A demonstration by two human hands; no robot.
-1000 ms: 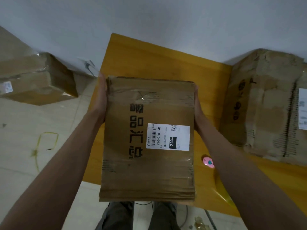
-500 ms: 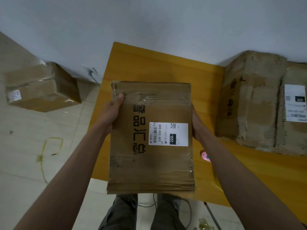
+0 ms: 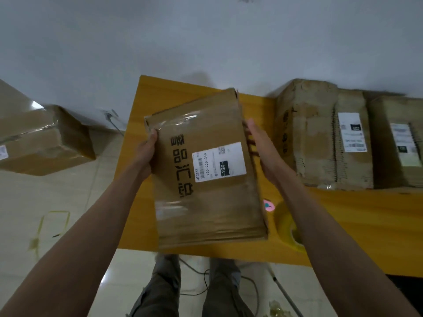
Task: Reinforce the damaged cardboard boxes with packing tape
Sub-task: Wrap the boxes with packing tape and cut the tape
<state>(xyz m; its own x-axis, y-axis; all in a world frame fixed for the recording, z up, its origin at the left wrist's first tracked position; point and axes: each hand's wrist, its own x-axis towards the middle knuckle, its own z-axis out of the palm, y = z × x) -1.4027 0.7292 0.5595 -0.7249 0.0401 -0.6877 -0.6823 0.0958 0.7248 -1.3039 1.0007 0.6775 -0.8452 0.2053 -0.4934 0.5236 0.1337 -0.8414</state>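
Observation:
A flattened brown cardboard box [image 3: 206,202] with black printed characters and a white shipping label is held above the yellow table [image 3: 357,225], its far end tilted to the right. Shiny clear tape crosses its top and bottom ends. My left hand [image 3: 146,152] grips the box's left edge with the thumb on top. My right hand [image 3: 263,149] rests flat against the right edge, fingers straight. A yellowish roll of packing tape [image 3: 289,227] lies on the table just right of the box, partly hidden by my right forearm.
A stack of worn flattened cardboard boxes [image 3: 343,138] with white labels stands on the table's right side. A small pink object [image 3: 267,205] lies by the tape roll. A taped cardboard box [image 3: 43,143] sits on the floor at left, with yellow strapping [image 3: 45,227] nearby.
The held box has turned so its far end swings right and it is lifted slightly. My left thumb stays on the left edge; my right hand has opened flat along the right edge.

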